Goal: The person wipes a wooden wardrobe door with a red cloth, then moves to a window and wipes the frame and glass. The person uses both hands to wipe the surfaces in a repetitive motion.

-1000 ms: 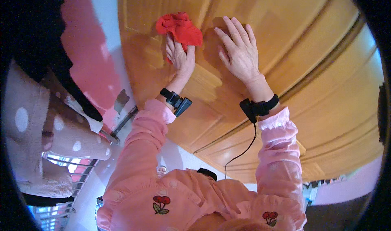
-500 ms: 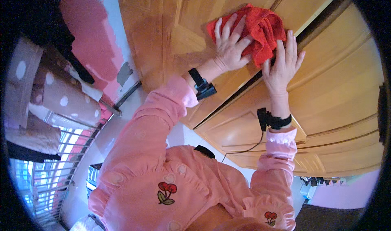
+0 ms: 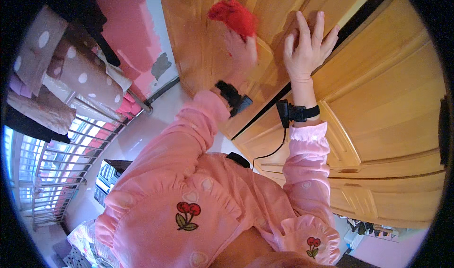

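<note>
A bunched red cloth (image 3: 235,17) is against the panelled wooden door (image 3: 279,8), toward its left part. My left hand (image 3: 242,55) holds the cloth, blurred by motion, so its fingers are only partly distinct. To its right, my right hand (image 3: 306,50) rests on the same door near the dark gap beside its edge. Its fingers are spread and nothing is in it. Both wrists carry black straps with small devices; a thin cable hangs from the right one.
A second wooden door panel (image 3: 397,88) stands at right, across the dark gap. On the left, polka-dot fabric (image 3: 71,69) hangs by a metal rail fence (image 3: 61,164). The wall (image 3: 125,26) behind is pink and white with a grey patch. Small items sit on a rack at lower right.
My left hand has swept the red cloth leftward across the door. My right hand has come off the cloth and shifted slightly left, now bare against the door. The view has turned a little.
</note>
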Available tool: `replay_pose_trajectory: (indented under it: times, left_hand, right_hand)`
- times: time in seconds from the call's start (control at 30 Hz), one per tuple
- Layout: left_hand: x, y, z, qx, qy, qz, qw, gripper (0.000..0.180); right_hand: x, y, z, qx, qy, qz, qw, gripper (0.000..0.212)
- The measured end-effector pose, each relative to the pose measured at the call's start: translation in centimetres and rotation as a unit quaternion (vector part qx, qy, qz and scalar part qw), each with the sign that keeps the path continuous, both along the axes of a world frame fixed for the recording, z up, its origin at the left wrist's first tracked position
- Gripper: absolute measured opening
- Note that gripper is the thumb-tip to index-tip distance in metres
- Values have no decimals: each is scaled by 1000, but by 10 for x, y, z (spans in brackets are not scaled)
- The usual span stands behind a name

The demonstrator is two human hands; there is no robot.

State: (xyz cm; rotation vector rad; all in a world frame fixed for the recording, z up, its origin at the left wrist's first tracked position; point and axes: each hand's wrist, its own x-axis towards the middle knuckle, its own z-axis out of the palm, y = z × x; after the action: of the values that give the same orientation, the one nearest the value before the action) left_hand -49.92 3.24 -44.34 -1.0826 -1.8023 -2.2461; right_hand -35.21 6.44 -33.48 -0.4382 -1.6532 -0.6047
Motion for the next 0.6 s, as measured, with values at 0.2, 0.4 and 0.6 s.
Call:
replay_pose_trajectory:
  times: [0.2, 0.4, 0.6]
  left_hand:
    - [53, -7, -25, -22, 213, 62, 975, 83]
    - [-6, 7, -36, -73, 253, 98, 960, 80]
    - [17, 15, -8, -12, 56, 130, 990, 81]
  right_hand:
    - [-2, -1, 0, -6, 3, 9, 1000, 53]
    - [-2, -2, 0, -12, -6, 1, 1000, 54]
    - [-1, -2, 1, -9, -13, 7, 1000, 53]
